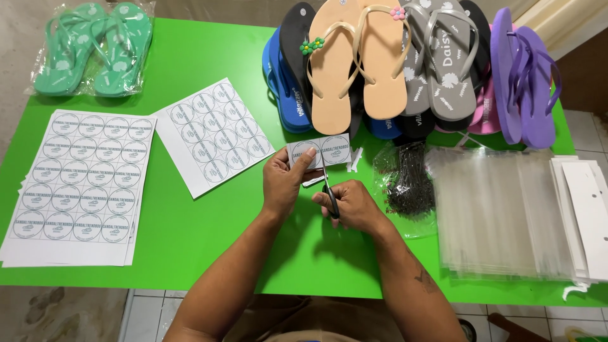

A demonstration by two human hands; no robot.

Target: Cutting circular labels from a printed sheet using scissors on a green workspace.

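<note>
My left hand [283, 183] pinches the strip of round labels [318, 152] just above the green table [209, 221], thumb on top. My right hand [351, 204], closed on the scissors [327, 190], cuts upward between two circles. Best to steady the strip and stay off the printed rings.

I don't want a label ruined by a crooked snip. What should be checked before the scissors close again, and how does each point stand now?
1. Left hand grips the label strip firmly: ok, fingers pinch its left end.
2. Right hand has the scissors in hand: ok.
3. Blades meet the strip between the two round labels: ok, they point up at the gap.
4. Left fingers clear of the blades: ok, they sit left of the cut line.
5. Blade opening: cannot tell, the hand hides much of the scissors.
6. Strip lifted off the green table: cannot tell.
</note>
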